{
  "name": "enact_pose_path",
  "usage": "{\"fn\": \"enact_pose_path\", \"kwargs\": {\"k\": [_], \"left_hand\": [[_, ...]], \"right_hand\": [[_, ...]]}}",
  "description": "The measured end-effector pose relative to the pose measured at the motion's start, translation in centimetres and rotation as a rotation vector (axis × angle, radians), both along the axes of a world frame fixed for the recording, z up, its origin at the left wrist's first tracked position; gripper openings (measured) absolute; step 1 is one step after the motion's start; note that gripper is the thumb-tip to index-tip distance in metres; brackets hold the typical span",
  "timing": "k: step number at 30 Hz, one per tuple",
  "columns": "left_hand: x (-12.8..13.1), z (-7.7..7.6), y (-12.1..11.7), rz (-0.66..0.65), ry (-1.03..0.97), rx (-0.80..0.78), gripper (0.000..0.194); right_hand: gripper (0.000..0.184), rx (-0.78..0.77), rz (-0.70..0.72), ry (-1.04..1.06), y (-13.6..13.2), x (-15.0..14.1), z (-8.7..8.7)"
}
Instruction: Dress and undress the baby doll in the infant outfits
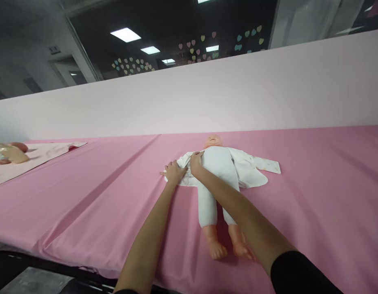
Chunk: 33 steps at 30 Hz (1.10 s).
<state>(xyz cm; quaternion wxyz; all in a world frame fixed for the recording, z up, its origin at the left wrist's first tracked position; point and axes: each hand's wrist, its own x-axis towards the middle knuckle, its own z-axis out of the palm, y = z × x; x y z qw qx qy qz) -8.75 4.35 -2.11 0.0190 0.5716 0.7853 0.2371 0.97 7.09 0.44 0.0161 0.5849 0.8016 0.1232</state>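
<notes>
A baby doll point(219, 179) in white clothes lies on its back on the pink sheet point(314, 196), head away from me, bare feet toward me. An open white jacket point(253, 167) is spread under it, one sleeve stretched to the right. My left hand point(174, 171) rests on the jacket's left side, fingers curled on the cloth. My right hand point(196, 161) reaches across the doll's legs and grips the jacket cloth at the doll's left shoulder.
At the far left another doll point(10, 153) lies on a pale pink cloth point(38, 157). A light pink wall panel point(207, 98) rises behind the table. The table's front edge runs along the lower left above a dark floor.
</notes>
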Motion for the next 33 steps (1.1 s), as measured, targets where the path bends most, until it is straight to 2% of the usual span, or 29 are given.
{"fn": "enact_pose_path", "kwargs": {"k": [4, 10, 13, 16, 21, 26, 33], "left_hand": [[0.1, -0.4, -0.5, -0.075, -0.133, 0.162, 0.043], [-0.9, -1.0, -0.9, -0.061, -0.299, 0.241, 0.042], [-1.4, -1.6, -0.8, -0.028, -0.542, 0.348, 0.046], [-1.7, -2.2, -0.6, -0.050, -0.817, 0.413, 0.047], [-2.0, -2.3, 0.1, -0.076, -0.996, 0.406, 0.055], [-1.9, -1.9, -0.3, -0.067, -0.996, 0.438, 0.059], [-1.7, -1.3, -2.7, -0.026, -0.687, 0.498, 0.036]], "right_hand": [[0.043, 0.075, 0.019, 0.035, 0.5, -0.4, -0.7], [0.046, 0.138, 0.154, 0.086, -0.2, 0.4, -0.3], [0.042, 0.140, 0.260, 0.096, -1.0, 0.7, -0.3], [0.040, 0.144, 0.354, 0.091, -1.4, 0.7, -0.5], [0.039, 0.234, 0.334, 0.100, -1.2, 0.5, -0.9], [0.044, 0.319, 0.246, 0.140, -0.4, 0.7, -1.3], [0.039, 0.355, 0.207, 0.215, -0.5, 0.7, -1.3]]}}
